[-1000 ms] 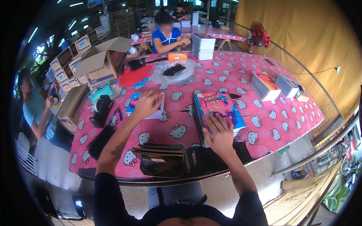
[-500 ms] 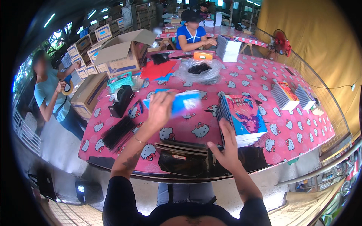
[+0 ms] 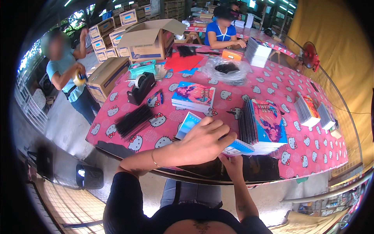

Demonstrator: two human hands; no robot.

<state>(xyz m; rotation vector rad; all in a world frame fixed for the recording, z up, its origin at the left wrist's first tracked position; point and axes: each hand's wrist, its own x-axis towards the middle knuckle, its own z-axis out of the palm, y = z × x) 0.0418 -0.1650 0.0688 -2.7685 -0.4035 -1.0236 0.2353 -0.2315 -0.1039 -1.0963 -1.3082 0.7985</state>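
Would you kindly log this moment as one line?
left hand: on top of notebook | right hand: under its near edge | spiral notebook stack: beside, on table

The flat table cover [image 3: 272,84] is pink with white cartoon-cat faces. On it, the thin booklet [image 3: 194,124] is light blue; right of it, the spiral-bound notebook stack [image 3: 269,124] is blue and magenta.

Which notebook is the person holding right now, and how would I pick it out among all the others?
On the pink patterned table, look at the near edge. There the left hand lies on top of a blue-covered notebook, and the right hand supports it from below. Unlike the stacked notebooks behind it, it is single and lifted, tilted off the table.
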